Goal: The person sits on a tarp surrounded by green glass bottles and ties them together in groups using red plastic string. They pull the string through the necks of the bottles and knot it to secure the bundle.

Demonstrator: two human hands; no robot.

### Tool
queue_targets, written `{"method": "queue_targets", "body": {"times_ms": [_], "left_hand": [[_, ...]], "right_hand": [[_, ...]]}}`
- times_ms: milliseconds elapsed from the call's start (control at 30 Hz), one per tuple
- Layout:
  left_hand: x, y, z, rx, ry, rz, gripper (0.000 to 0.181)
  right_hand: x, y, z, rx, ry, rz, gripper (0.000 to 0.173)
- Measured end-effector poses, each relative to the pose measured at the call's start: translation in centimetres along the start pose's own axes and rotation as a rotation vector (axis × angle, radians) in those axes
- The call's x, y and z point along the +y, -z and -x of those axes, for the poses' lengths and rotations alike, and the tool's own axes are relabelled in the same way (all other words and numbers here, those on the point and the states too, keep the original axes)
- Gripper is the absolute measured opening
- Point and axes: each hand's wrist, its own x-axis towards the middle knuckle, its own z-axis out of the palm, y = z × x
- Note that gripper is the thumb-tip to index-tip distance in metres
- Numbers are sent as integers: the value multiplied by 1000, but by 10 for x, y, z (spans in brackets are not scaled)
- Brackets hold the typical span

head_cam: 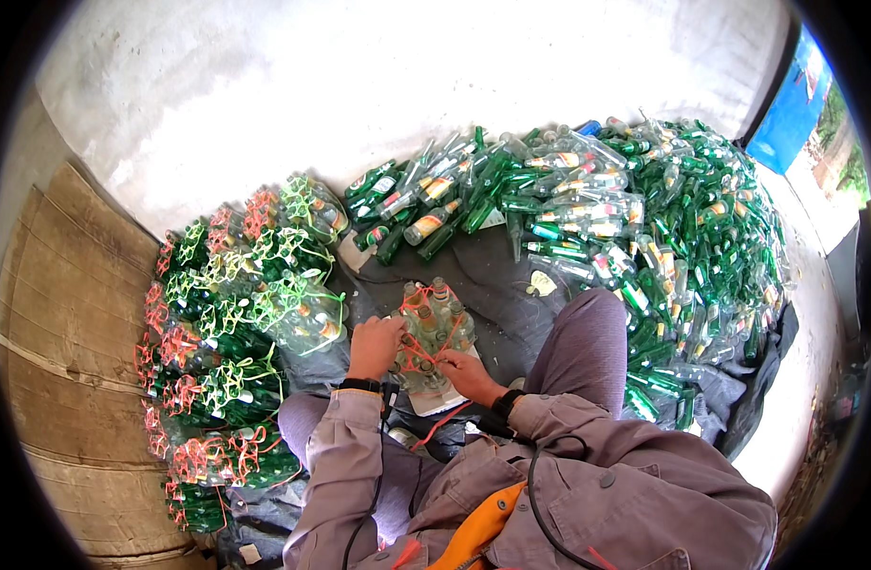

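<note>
A cluster of clear glass bottles point(465, 330) stands upright between my knees, necks pointing up at me. Red plastic twine point(441, 421) weaves around the necks, and its loose tail trails down towards my lap. My left hand point(376, 349) is at the cluster's left side, its curled fingers closed on the twine by the necks. On the near right side, my right hand point(470, 375) pinches a strand of the same twine. Beneath the bottles lies a flat white board point(430, 405). My fingers partly hide the nearest necks.
Bundles of bottles tied with green point(279, 296) and red twine point(207, 459) stand to the left, beside brown cardboard point(86, 385). Loose green and clear bottles point(692, 214) form a large heap at the right and back. Dark sheeting point(478, 260) covers the ground. A pale wall point(378, 71) rises behind.
</note>
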Motion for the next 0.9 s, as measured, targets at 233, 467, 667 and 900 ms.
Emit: {"method": "queue_targets", "body": {"times_ms": [233, 467, 667, 900], "left_hand": [[-2, -4, -5, -79, 25, 26, 8], [0, -11, -8, -121, 129, 72, 11], [-2, -13, -7, -123, 154, 205, 12], [-6, -14, 1, -63, 100, 273, 14]], "right_hand": [[1, -1, 1, 9, -14, 43, 18], [3, 2, 0, 23, 4, 151, 18], [-2, 4, 2, 62, 28, 261, 17], [-20, 16, 6, -4, 15, 357, 20]]}}
